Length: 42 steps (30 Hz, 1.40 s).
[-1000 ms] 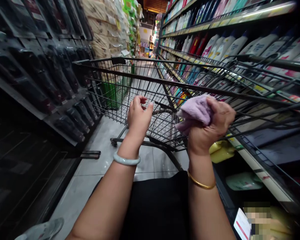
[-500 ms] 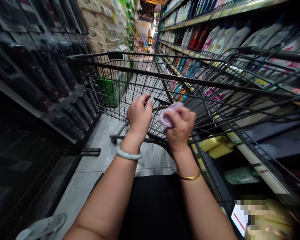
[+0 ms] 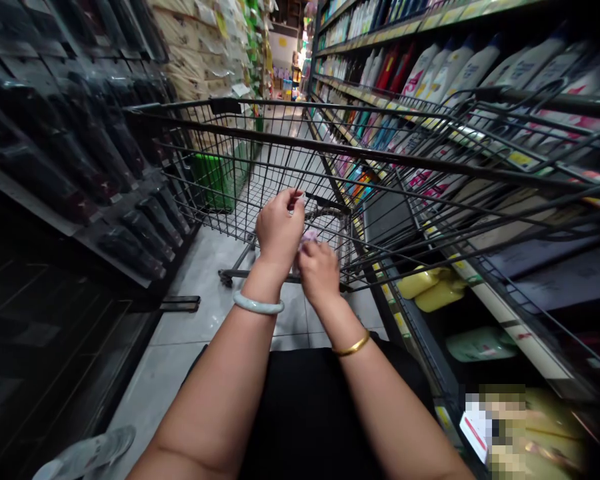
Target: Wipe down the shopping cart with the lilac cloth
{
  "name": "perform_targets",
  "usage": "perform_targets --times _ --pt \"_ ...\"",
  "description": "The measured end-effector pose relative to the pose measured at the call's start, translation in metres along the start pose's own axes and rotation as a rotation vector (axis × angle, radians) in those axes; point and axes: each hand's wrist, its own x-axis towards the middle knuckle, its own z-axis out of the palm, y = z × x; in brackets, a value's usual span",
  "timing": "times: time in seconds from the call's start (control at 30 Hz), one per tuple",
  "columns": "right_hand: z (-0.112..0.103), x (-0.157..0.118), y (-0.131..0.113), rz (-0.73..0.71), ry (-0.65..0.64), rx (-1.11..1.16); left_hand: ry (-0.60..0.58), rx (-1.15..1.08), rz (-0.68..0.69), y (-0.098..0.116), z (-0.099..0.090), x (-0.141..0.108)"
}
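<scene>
on the near side of the black metal-wire shopping cart (image 3: 390, 159), the right hand (image 3: 319, 270) is closed around a small pale-purple fabric cloth (image 3: 309, 236), with only a tuft showing above the fingers against the cart's side; bunching it this way probably keeps its soft folds from slipping loose. the left hand (image 3: 280, 227) is just beside it and slightly higher before the cart, fingers curled inward, perhaps to pinch or steady something; whether it grips anything is hidden, and i cannot tell if the hands touch. right of the cart, rounded yellow plastic bottles (image 3: 437, 293) sit low behind a shelf edge, which likely keeps them out of the aisle. higher on that side, white plastic bottles with dark blue caps (image 3: 473, 67) stand in line, presumably for easy picking. beyond the cart's left part, a green plastic bin (image 3: 215, 181) shows through the mesh.
</scene>
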Motion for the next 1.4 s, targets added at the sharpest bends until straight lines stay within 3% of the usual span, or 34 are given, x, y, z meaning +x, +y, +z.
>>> perform_targets --times 0.07,0.1,0.2,0.27,0.33,0.43,0.5,0.63,0.7,0.73,0.83,0.9,0.97,1.07,1.13,1.17,1.3,1.33,1.4 --pt "0.003 -0.001 -0.006 -0.037 -0.057 -0.029 0.001 -0.011 -0.004 -0.002 0.001 0.001" --pt "-0.001 0.0 -0.007 -0.038 -0.012 -0.033 -0.008 -0.023 -0.006 -0.002 0.0 0.002" --pt "-0.03 0.008 0.003 0.025 0.292 0.004 -0.044 -0.066 -0.017 -0.002 -0.001 0.002" --pt "-0.045 0.012 0.014 0.104 0.421 0.04 -0.05 -0.068 -0.025 -0.001 -0.002 0.001" --pt "-0.046 0.009 0.021 0.133 0.41 0.048 -0.037 -0.056 -0.027 0.0 -0.002 0.0" --pt "-0.037 0.001 0.022 0.044 0.243 0.032 -0.023 -0.055 -0.027 0.002 -0.001 0.0" --pt "-0.039 -0.001 0.023 -0.015 0.255 0.038 -0.027 -0.051 -0.041 0.004 -0.001 -0.001" --pt "-0.068 0.01 0.04 0.04 0.71 0.083 -0.031 -0.018 -0.067 0.008 -0.001 -0.003" --pt "-0.075 0.014 0.046 0.113 0.821 0.081 -0.023 -0.003 -0.061 0.009 -0.001 -0.004" --pt "-0.074 0.014 0.046 0.132 0.795 0.069 -0.017 0.001 -0.058 0.01 -0.001 -0.004" --pt "-0.06 0.011 0.037 0.057 0.506 0.021 -0.007 -0.002 -0.068 0.011 -0.001 -0.005" --pt "-0.055 0.01 0.031 0.01 0.387 0.028 -0.011 -0.003 -0.076 0.011 -0.002 -0.005" --pt "-0.059 0.012 0.032 0.022 0.452 0.07 -0.011 -0.001 -0.082 0.011 -0.002 -0.006" --pt "-0.07 0.017 0.041 0.099 0.704 0.116 0.001 0.005 -0.08 0.012 -0.001 -0.007" --pt "-0.069 0.02 0.042 0.15 0.779 0.121 0.01 0.015 -0.076 0.013 0.0 -0.008" --pt "-0.066 0.021 0.039 0.154 0.746 0.118 0.012 0.021 -0.075 0.013 0.0 -0.009" --pt "-0.054 0.023 0.017 0.008 0.419 0.099 0.004 -0.007 -0.097 0.011 -0.002 -0.008" --pt "-0.055 0.025 0.014 -0.01 0.41 0.117 -0.002 -0.028 -0.104 0.01 -0.002 -0.008" --pt "-0.062 0.03 0.015 0.017 0.563 0.172 -0.004 -0.051 -0.113 0.01 -0.003 -0.008"
